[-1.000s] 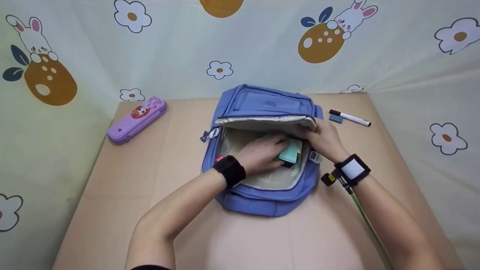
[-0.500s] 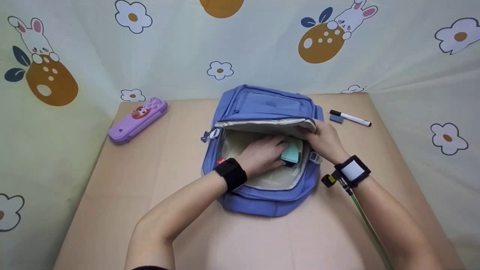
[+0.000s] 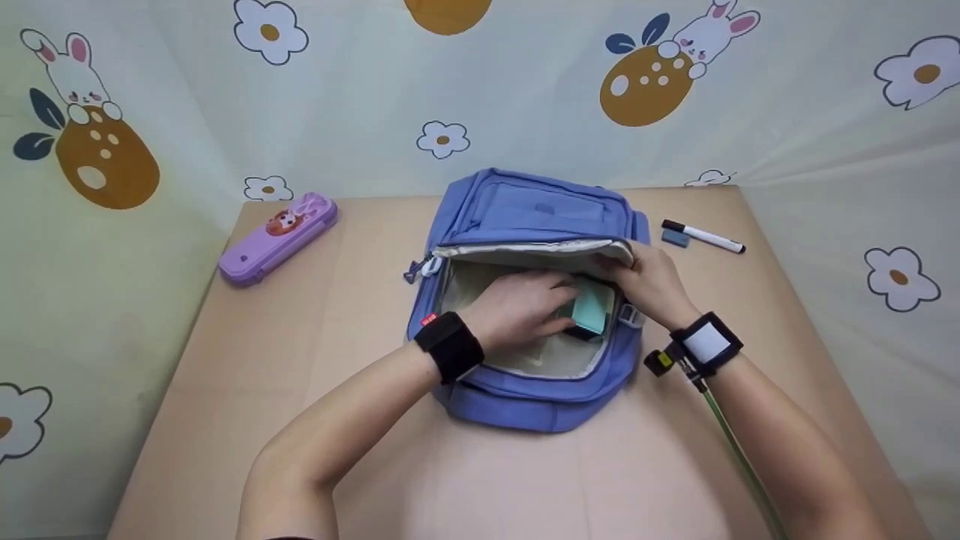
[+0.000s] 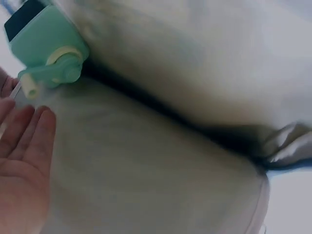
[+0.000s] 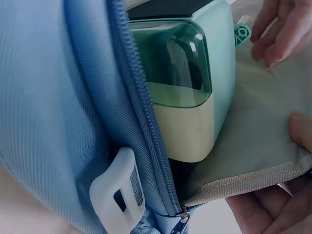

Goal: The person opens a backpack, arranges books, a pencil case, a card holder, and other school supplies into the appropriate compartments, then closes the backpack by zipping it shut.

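Observation:
A blue backpack lies with its main compartment unzipped. Inside, against its right side, sits a mint-green crank pencil sharpener with a clear shavings drawer. My left hand reaches into the compartment beside the sharpener. In the left wrist view its straight fingers lie just below the crank handle, holding nothing. With the right hand I pinch the edge of the raised flap; the right wrist view shows the thumb on the lining and fingers beneath the hem.
A purple pencil case lies at the table's back left. At the back right are a black-and-white marker and a small blue block. A white buckle hangs on the bag's side, and a patterned curtain stands behind.
The left hand has drawn slightly left from the sharpener, its fingers loosened off it. The sharpener now shows a little farther right in the bag. The right hand keeps holding the flap.

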{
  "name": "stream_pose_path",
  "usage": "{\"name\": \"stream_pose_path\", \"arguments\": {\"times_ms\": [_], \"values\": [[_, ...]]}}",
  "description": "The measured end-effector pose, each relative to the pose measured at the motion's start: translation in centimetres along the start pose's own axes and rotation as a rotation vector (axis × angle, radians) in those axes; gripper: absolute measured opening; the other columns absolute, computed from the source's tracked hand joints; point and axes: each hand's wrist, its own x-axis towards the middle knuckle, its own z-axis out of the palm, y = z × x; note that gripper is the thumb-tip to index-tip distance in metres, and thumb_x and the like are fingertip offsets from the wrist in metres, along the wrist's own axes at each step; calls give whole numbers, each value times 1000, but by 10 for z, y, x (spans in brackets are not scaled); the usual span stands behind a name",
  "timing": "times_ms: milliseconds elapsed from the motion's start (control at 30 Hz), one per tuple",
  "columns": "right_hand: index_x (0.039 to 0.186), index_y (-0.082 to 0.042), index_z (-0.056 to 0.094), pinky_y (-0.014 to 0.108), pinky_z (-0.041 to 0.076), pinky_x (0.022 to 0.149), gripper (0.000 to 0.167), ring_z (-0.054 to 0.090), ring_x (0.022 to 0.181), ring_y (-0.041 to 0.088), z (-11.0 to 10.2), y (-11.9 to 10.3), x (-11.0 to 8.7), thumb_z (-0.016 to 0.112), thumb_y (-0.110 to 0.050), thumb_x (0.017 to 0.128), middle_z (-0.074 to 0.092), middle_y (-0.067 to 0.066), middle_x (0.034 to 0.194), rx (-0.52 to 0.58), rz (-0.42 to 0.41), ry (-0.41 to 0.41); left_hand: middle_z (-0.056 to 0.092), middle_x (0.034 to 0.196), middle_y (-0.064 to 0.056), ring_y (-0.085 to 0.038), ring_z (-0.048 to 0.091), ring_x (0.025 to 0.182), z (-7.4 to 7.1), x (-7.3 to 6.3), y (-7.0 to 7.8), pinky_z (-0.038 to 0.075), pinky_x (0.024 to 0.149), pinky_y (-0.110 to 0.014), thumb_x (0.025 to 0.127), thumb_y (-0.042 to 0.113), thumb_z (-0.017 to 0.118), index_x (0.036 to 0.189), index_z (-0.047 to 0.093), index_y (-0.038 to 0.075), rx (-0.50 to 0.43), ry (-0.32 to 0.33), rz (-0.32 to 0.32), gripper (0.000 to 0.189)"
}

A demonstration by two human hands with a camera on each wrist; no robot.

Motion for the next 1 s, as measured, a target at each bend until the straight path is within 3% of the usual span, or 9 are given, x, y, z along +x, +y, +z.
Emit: {"name": "stream_pose_path", "arguments": {"times_ms": [233,333,433,500,600,700,800,933,1000], "values": [[114,-10,75,42,50,84,27,65,94,22,1,0,0,70,-31,98,75,8,111,-25,12,6,66,118,0,-19,64,102,-13,-7,3,55,82,-34,101,33,63,120,72,16,34,11,62,27],[111,-9,76,41,49,82,24,63,91,22,1,-1,0,71,-28,97,75,9,109,-42,23,9,68,109,1,-18,65,95,-20,-22,-1,55,75,-34,100,37,63,114,75,17,68,64,86,27],[111,-9,76,41,49,82,23,62,90,23,1,-1,0,72,-27,97,74,9,109,-38,29,5,69,98,1,-19,65,85,-28,-42,-13,55,68,-34,100,37,63,102,77,16,73,151,81,25],[113,-9,75,42,49,83,24,62,92,23,0,-1,0,72,-27,97,74,9,111,-27,31,0,69,91,0,-18,65,77,-32,-57,-28,54,63,-34,99,36,64,94,76,15,70,209,36,24],[115,-10,75,43,49,87,26,64,97,22,0,0,1,71,-29,97,74,8,114,-16,33,-4,66,82,-1,-19,61,69,-37,-80,-55,52,58,-36,99,33,65,87,72,13,72,281,-84,24],[117,-11,75,44,50,88,29,64,98,22,0,1,1,71,-31,98,74,8,116,-13,40,-8,62,77,-1,-19,57,64,-38,-101,-81,47,53,-38,98,31,65,81,69,12,80,322,-184,25],[118,-12,75,45,50,90,30,64,100,23,0,2,1,70,-32,98,74,8,117,-10,49,-16,63,77,-1,-19,57,65,-38,-119,-101,47,53,-38,97,28,65,81,70,12,58,324,-232,22],[120,-11,74,46,50,92,28,65,103,23,0,2,0,70,-30,98,73,9,118,-3,55,-23,68,84,-6,-24,63,75,-36,-143,-126,53,66,-39,96,21,68,90,74,6,-23,293,-300,17],[119,-11,74,45,50,90,27,64,99,23,0,1,1,70,-28,98,73,9,117,-7,51,-24,70,93,-13,-31,66,86,-35,-157,-140,54,79,-44,96,19,68,98,74,0,-78,273,-377,19]]}}
